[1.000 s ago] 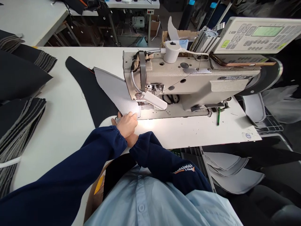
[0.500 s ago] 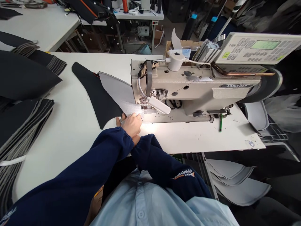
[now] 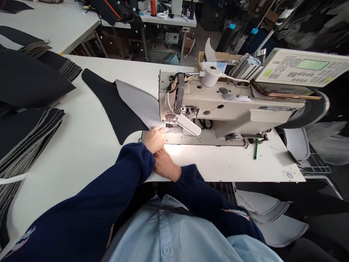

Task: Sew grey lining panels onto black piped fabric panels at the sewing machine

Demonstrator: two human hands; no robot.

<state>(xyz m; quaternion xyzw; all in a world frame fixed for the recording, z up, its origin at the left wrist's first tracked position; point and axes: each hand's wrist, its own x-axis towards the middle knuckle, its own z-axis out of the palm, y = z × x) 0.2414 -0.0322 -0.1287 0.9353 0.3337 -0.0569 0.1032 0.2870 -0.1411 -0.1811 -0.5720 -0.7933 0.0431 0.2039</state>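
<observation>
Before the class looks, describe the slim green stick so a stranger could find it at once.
Start at the big beige sewing machine on the white table. Below its right end, a slim green stick points toward the near edge. Its green sets it apart from the dark metal parts beside it.

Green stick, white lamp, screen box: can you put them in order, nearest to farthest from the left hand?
From the left hand:
1. White lamp, just to its right.
2. Green stick, farther right.
3. Screen box, far right, toward the back.
</observation>
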